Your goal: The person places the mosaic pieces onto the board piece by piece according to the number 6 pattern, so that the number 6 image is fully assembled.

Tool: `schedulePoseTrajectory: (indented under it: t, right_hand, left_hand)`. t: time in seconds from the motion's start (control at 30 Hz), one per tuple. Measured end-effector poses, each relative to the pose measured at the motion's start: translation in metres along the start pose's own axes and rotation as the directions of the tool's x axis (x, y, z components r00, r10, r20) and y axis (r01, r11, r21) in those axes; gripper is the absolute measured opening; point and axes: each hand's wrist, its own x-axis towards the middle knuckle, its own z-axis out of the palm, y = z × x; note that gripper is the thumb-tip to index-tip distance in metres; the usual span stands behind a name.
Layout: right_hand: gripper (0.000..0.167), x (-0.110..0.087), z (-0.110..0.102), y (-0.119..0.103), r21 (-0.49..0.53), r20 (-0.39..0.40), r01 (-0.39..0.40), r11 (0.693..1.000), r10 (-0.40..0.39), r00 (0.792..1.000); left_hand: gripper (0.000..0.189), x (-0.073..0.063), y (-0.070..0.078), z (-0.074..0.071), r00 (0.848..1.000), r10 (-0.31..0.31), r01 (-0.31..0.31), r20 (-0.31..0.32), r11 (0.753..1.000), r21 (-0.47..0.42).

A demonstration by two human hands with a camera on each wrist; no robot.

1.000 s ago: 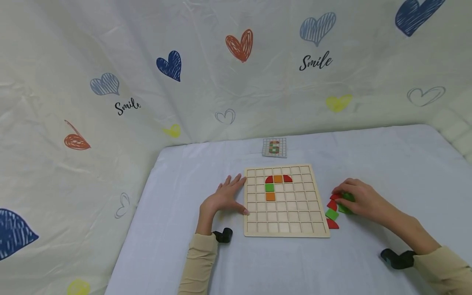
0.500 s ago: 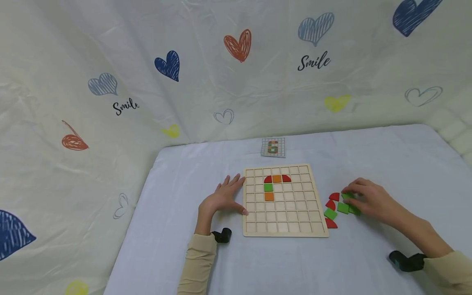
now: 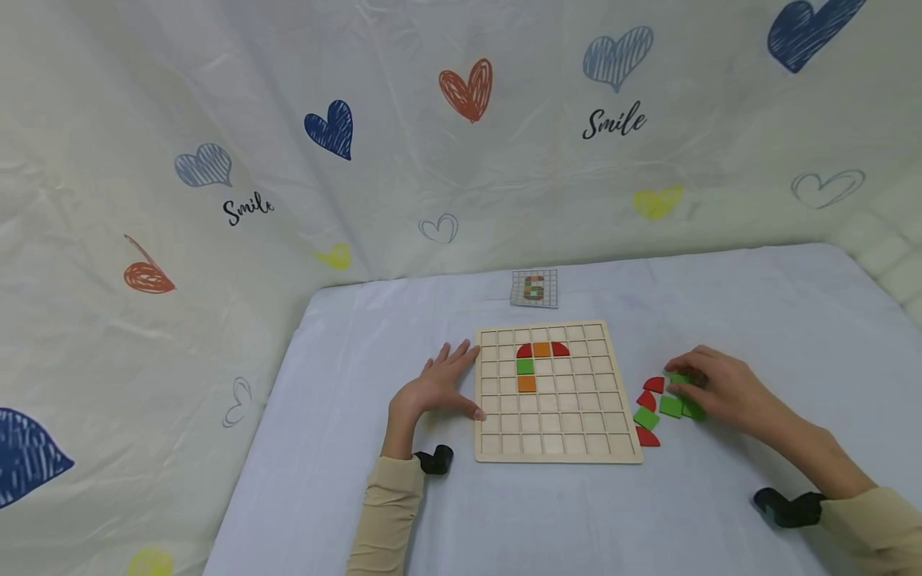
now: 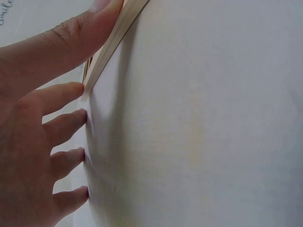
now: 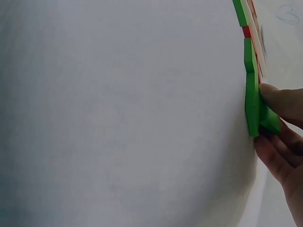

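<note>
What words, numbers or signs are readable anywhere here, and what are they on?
"Smile": on the heart-printed backdrop, right of centre.
"Smile": on the same backdrop, farther left.
"Smile": tilted, apparently on the backdrop, left-wrist view's upper-left corner.
Card: its coloured figure resembles a 6 or G, but it's too small to be sure.
Board and tiles: no lettering visible.

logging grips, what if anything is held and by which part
The right hand pinches a green piece between thumb and fingers, apparently at its edges. The left hand holds nothing; its thumb touches the left edge of the board.
</note>
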Motion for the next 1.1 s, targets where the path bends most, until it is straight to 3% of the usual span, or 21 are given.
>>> schedulePoseTrajectory:
  t: [0.13, 0.3, 0.67, 1.1]
  right_hand:
    - [0.031, 0.002, 0.000, -0.001, 0.002, -0.011, 0.022, 1.000, -0.022, 1.000]
    - [0.034, 0.003, -0.001, -0.001, 0.013, -0.024, 0.049, 0.999, -0.049, 0.999]
    - [0.031, 0.004, -0.001, -0.003, 0.058, -0.019, 0.038, 0.998, -0.037, 0.999]
    - [0.034, -0.001, -0.005, -0.004, 0.084, 0.068, -0.003, 0.996, -0.003, 0.998]
  left_hand:
    - [0.116, 0.004, -0.005, 0.002, 1.000, -0.001, 0.001, -0.007, 1.000, -0.004]
    - [0.114, 0.000, 0.000, 0.000, 1.000, -0.003, 0.003, -0.008, 1.000, -0.010]
    - [0.114, 0.000, 0.001, 0.000, 1.000, -0.006, 0.006, -0.008, 1.000, 0.001]
    - [0.118, 0.010, -0.010, 0.007, 1.000, -0.019, 0.019, 0.002, 1.000, 0.013]
